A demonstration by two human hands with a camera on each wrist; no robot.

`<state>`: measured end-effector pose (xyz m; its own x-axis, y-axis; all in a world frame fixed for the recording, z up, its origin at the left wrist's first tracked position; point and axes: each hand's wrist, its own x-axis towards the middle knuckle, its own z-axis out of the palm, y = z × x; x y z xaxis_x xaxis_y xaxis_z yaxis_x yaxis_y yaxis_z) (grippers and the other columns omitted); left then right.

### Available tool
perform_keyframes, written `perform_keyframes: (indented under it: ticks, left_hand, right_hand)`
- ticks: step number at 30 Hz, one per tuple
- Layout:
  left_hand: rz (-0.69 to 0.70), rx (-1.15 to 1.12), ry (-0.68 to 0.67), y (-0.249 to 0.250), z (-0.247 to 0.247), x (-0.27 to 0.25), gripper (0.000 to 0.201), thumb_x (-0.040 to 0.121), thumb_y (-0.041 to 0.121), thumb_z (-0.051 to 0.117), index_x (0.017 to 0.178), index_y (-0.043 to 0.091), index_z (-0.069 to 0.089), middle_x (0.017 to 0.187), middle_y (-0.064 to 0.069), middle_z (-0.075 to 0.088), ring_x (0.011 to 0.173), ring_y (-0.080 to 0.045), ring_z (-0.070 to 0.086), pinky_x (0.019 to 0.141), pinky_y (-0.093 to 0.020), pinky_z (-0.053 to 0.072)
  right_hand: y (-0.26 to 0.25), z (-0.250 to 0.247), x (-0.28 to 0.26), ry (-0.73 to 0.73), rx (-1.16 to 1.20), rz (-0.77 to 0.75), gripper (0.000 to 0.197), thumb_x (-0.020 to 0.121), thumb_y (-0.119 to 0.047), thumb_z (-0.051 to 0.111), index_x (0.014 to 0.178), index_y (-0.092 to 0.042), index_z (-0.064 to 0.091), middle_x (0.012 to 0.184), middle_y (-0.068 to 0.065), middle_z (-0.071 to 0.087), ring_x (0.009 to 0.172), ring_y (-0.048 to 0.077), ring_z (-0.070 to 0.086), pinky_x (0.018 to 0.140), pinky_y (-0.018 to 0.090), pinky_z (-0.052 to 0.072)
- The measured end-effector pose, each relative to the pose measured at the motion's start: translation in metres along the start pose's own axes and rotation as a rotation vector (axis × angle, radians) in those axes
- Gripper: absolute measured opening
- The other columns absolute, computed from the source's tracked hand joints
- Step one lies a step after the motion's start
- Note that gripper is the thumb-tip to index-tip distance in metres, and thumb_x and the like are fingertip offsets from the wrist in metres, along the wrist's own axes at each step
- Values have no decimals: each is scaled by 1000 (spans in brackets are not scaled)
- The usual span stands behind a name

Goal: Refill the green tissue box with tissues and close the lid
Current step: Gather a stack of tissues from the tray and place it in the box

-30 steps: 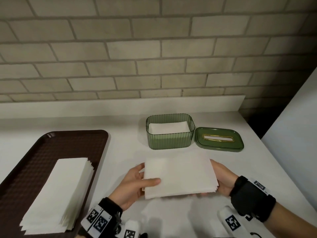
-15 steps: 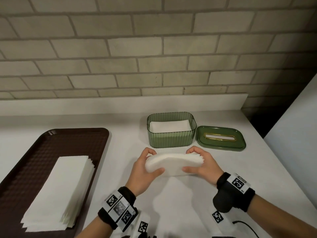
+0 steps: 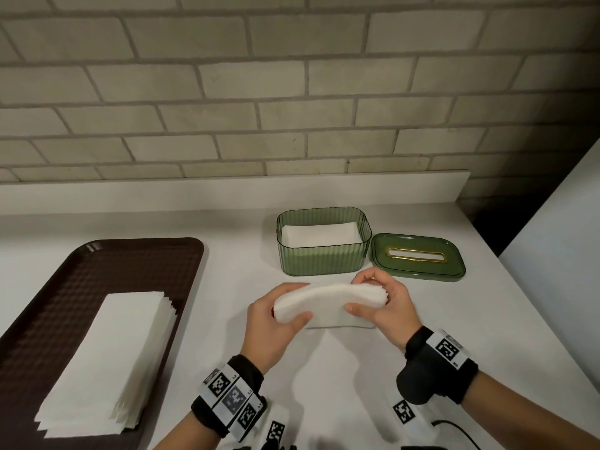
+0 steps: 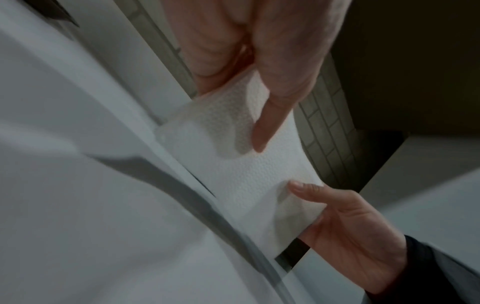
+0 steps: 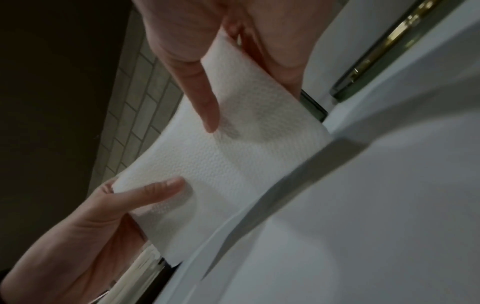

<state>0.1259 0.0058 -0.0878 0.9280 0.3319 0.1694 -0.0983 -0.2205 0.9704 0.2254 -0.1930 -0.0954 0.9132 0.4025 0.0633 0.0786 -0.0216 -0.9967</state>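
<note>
The green tissue box (image 3: 323, 261) stands open on the white counter, with white tissues (image 3: 319, 234) lying inside it. Its green lid (image 3: 418, 256) with a gold-rimmed slot lies flat just to the right. In front of the box, both hands hold a folded stack of white tissues (image 3: 328, 302) (image 4: 241, 174) (image 5: 221, 164) just above the counter. My left hand (image 3: 276, 316) grips its left end, thumb in front. At the right end my right hand (image 3: 380, 303) grips it likewise, fingers curled over the top. The stack bows upward in the middle.
A dark brown tray (image 3: 48, 306) at the left carries another stack of white tissues (image 3: 107, 362). A brick wall with a white ledge runs behind the counter. The counter's right edge drops off beyond the lid, near a white panel (image 3: 558, 228).
The stack lay flat in my palms a second ago. It is now folded over and squeezed between both hands, and it has moved a little toward the box.
</note>
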Motion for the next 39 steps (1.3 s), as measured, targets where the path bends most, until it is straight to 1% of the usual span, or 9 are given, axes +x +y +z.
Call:
perform_keyframes:
  ticks: [3,7,12,18,23,28,31,34,39]
  left_hand:
    - [55,-12,-13,-1,-3,-1,50,68,-1,82,111,20,69,111,10,71,110,-7,63,93,-18,48]
    - [70,57,5,-10,-4,-4,46,66,3,85,105,25,74,111,15,71,111,-5,62,98,-19,46]
    - [16,43,21,-16,-5,-6,51,67,7,86,109,33,72,111,16,70,110,-5,63,90,-15,47]
    - [8,46,2,-18,-6,-9,55,69,8,85,115,34,70,113,15,69,108,-10,64,89,-32,54]
    - [44,64,18,-19,-6,-11,54,67,6,85,106,42,72,110,17,70,109,-9,63,88,-16,48]
    - [-52,-3,1,-19,-7,-11,76,69,2,83,129,37,53,97,4,71,90,-13,68,81,-23,55]
    - [-54,61,-2,-18,-7,-10,51,75,6,79,111,37,58,85,7,69,72,-16,64,66,-28,55]
    - [14,133,16,-17,-8,-8,26,81,11,75,94,32,66,83,10,68,70,-13,60,61,-20,48]
    - [6,190,-19,-27,-8,-4,27,79,13,77,100,26,68,88,13,70,78,-7,63,66,-12,47]
  right_hand:
    - [1,-2,-1,-62,35,18,54,63,8,84,103,-19,61,100,5,72,89,21,67,76,32,56]
    - [4,-2,-2,-64,35,12,49,61,7,85,97,-22,70,93,-1,70,84,22,66,75,39,56]
    - [5,-2,-4,-90,61,-1,48,62,10,83,99,-19,72,94,-6,71,85,16,67,76,37,57]
    - [10,-5,-12,-108,3,-21,52,65,4,84,105,-27,74,107,-1,71,93,14,65,84,37,55]
    - [12,-8,-11,-117,28,-25,62,64,5,84,115,-27,68,105,2,69,92,23,65,85,37,56]
    - [23,-13,-5,-105,-32,42,54,65,-2,86,109,-27,69,90,3,66,83,22,62,78,37,55]
    - [27,-12,-1,-106,-41,81,32,66,-12,86,93,-13,69,80,-4,67,79,18,61,69,29,50]
    - [23,-11,2,-95,-78,42,22,70,-9,84,84,-12,68,74,-6,62,71,12,55,64,26,46]
    - [24,-9,-1,-134,-110,87,29,66,-14,87,86,-19,66,81,-6,63,74,13,58,65,31,51]
